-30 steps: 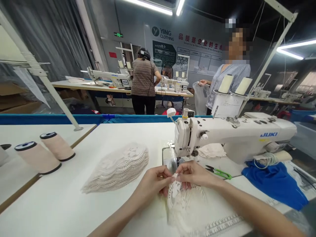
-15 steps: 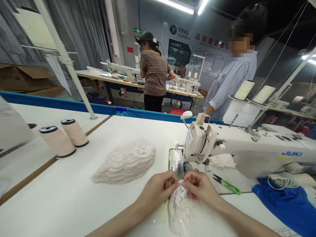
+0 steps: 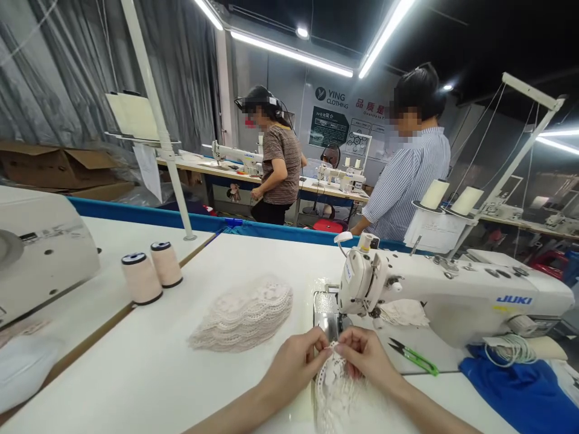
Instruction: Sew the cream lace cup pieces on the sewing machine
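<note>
My left hand (image 3: 296, 364) and my right hand (image 3: 368, 358) meet at the near edge of the white table (image 3: 136, 374). Both pinch the top edge of a white lace piece (image 3: 335, 392) that hangs down between them toward me. Just beyond my fingertips stands the needle end of a white JUKI sewing machine (image 3: 452, 292). A fanned stack of similar lace pieces (image 3: 244, 313) lies to the left of the machine. Green thread snips (image 3: 414, 355) rest on the table right of my right hand.
Two pinkish thread cones (image 3: 151, 274) stand at the left beside another white machine (image 3: 43, 250). Blue cloth (image 3: 520, 386) lies at the right. Two people stand beyond the blue divider (image 3: 149, 214), near further sewing tables. A slanted thread-stand pole (image 3: 156, 120) rises at the left.
The camera has tilted upward and to the left, so hands and lace sit lower in view. My hands keep the same pinch on the lace. The striped-shirt person has turned sideways.
</note>
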`<action>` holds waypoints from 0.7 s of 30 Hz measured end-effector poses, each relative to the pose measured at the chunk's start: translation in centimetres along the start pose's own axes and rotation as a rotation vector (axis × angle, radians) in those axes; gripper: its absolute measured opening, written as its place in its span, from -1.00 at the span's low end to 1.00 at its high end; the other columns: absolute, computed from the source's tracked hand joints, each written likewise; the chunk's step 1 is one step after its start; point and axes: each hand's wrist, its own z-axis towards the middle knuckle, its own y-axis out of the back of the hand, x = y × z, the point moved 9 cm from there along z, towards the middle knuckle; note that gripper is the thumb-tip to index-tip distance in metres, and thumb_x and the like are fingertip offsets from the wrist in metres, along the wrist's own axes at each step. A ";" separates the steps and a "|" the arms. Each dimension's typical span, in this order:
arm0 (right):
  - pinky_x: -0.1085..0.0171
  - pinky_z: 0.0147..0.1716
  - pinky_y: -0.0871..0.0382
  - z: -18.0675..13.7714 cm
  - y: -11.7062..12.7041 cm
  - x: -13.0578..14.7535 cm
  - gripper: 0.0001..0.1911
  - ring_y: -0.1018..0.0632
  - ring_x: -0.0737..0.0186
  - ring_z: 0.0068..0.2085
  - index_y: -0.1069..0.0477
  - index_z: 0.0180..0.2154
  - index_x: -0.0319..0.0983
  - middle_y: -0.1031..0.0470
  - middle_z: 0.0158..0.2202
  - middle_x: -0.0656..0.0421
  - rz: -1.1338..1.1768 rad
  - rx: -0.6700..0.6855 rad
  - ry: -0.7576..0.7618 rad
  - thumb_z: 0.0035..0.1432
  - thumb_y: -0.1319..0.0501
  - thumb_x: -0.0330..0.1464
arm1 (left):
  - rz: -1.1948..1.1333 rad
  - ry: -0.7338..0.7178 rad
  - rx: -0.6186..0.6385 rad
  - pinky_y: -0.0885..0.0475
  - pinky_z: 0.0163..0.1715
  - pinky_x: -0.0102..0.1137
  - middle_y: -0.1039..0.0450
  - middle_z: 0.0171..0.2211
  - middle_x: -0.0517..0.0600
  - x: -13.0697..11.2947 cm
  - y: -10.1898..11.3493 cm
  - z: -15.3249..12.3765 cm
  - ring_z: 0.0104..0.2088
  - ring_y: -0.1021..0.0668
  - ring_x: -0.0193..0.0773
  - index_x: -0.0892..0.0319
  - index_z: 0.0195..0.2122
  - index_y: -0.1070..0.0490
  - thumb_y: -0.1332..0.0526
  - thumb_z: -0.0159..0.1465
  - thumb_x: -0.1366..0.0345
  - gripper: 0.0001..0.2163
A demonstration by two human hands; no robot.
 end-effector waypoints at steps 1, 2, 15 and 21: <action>0.47 -0.76 -0.10 0.0 0.0 0.0 -0.56 -0.31 0.45 -0.73 -0.30 -0.46 -0.25 -0.24 -0.70 0.38 -0.004 -0.010 0.002 -0.04 -0.31 -0.01 | 0.002 -0.001 -0.003 -0.07 -0.58 -0.50 -0.14 -0.66 -0.22 0.1 0.0 0.1 -0.61 -0.22 -0.41 0.15 -0.39 -0.29 -0.11 0.27 0.18 -0.83; 0.46 -0.76 -0.10 0.0 0.0 0.0 -0.56 -0.31 0.45 -0.74 -0.30 -0.46 -0.25 -0.24 -0.71 0.37 -0.013 -0.015 0.005 -0.04 -0.31 -0.01 | 0.002 -0.002 -0.005 -0.06 -0.59 -0.51 -0.13 -0.66 -0.22 0.2 0.1 0.1 -0.61 -0.21 -0.41 0.15 -0.39 -0.29 -0.10 0.27 0.18 -0.83; 0.44 -0.65 -0.18 -3.4 1.0 -0.3 -0.80 -0.31 0.41 -0.64 -0.44 -0.41 -0.20 -0.30 -0.64 0.29 -0.317 -0.106 0.312 0.15 -0.23 -0.21 | 0.009 -0.087 -0.017 -0.18 -0.53 -0.54 -0.24 -0.63 -0.23 -1.2 0.1 -0.8 -0.61 -0.29 -0.47 0.13 -0.34 -0.38 -0.22 0.14 0.33 -0.93; 0.44 -0.61 -0.22 -4.1 0.2 3.1 -0.91 -0.37 0.41 -0.61 -0.40 -0.37 -0.20 -0.38 -0.57 0.26 -0.473 -0.079 0.563 0.20 -0.19 -0.36 | 0.081 -0.231 -0.025 -0.11 -0.57 -0.51 -0.28 -0.55 -0.21 -2.5 0.0 -1.2 -0.62 -0.27 -0.49 0.14 -0.31 -0.35 -0.25 0.02 0.42 -0.80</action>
